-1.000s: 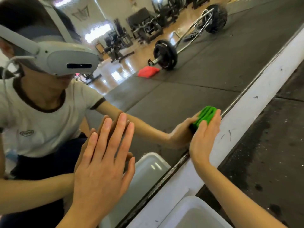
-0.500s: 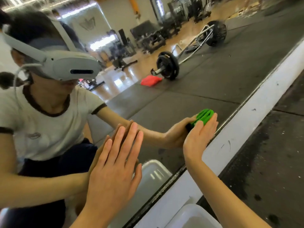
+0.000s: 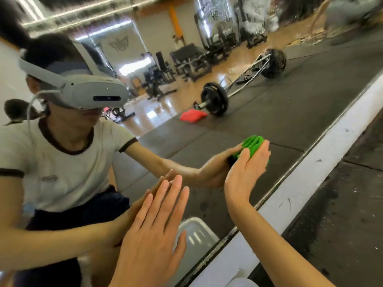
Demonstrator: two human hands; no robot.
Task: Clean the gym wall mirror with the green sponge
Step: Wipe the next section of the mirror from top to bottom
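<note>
Gym wall mirror (image 3: 269,112) fills frame | our right hand (image 3: 246,172) presses ridged green sponge (image 3: 253,145) flat at centre-right, fingers straight | left hand (image 3: 151,235) splayed on glass, lower centre | risk: palm smears, sponge slipping past lower frame edge

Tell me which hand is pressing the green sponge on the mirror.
The right hand: it presses the green sponge against the mirror. The left hand lies flat and bare on the glass, nearer the camera.
</note>
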